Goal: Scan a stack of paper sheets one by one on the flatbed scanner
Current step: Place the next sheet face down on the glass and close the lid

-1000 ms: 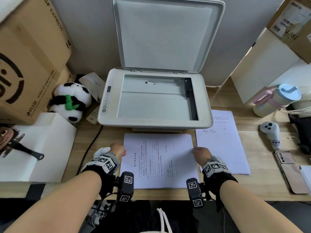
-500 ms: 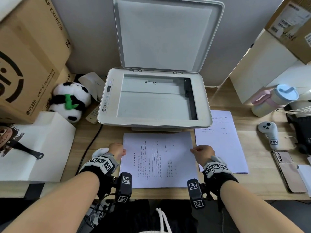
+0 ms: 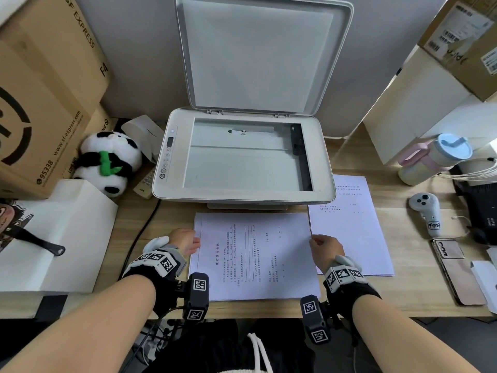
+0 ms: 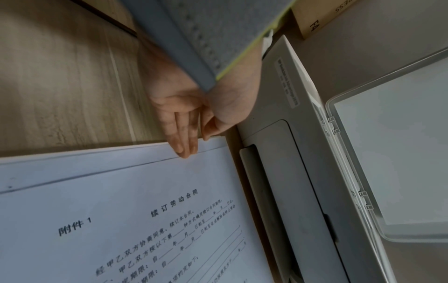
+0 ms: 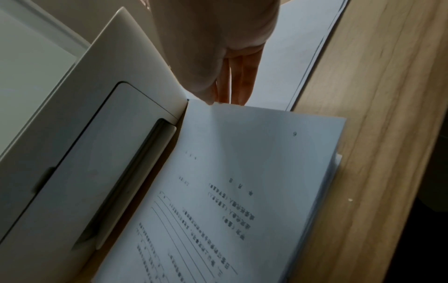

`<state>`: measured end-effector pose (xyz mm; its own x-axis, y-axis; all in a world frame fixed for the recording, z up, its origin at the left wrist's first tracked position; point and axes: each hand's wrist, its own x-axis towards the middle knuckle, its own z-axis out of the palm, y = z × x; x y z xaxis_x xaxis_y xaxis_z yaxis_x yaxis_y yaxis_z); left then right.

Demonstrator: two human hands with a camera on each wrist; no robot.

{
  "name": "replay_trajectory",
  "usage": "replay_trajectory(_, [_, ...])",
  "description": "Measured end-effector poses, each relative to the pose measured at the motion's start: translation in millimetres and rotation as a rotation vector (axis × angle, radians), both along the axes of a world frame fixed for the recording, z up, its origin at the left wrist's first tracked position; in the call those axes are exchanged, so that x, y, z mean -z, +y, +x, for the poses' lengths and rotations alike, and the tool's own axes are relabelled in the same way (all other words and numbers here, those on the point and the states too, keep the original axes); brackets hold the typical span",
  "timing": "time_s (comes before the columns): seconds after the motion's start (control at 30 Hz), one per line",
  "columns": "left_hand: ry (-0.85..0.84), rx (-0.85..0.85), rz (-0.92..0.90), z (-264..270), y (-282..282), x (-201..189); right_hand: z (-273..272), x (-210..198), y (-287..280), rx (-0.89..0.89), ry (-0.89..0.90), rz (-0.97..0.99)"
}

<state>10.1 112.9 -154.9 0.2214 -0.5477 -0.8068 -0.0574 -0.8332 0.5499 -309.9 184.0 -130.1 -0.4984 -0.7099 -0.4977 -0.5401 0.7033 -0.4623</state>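
Observation:
The white flatbed scanner (image 3: 242, 196) stands at the back of the desk with its lid (image 3: 261, 55) raised and its glass (image 3: 242, 162) bare. In front of it lies a stack of printed sheets (image 3: 255, 259). My left hand (image 3: 195, 242) lays straight fingers on the stack's left edge, as the left wrist view shows (image 4: 191, 145). My right hand (image 3: 313, 239) pinches the right edge of the top sheet (image 5: 242, 162), which bends up slightly at the fingers (image 5: 240, 86). A second pile of sheets (image 3: 352, 227) lies to the right.
A panda plush (image 3: 107, 162) and cardboard boxes (image 3: 40, 90) crowd the left, with a white box (image 3: 53, 232) at the front left. On the right are a pink and blue bottle (image 3: 435, 157), a controller (image 3: 427, 211) and a phone (image 3: 457, 270). A black cable (image 3: 145, 227) runs left of the stack.
The right hand has shifted slightly at the stack's right edge. The left hand stays at the left edge.

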Motion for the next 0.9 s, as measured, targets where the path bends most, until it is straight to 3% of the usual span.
replay_trajectory(0.2, [-0.05,0.051,-0.003,1,3,-1,4,-4,1,-0.079,0.049,0.037])
replay_trajectory(0.47, [-0.123,0.271,-0.066,-1,9,-4,7,-5,0,-0.063,0.032,0.058])
replay_trajectory(0.9, [-0.222,0.221,-0.092,9,9,1,0,5,1,0.029,-0.053,-0.025])
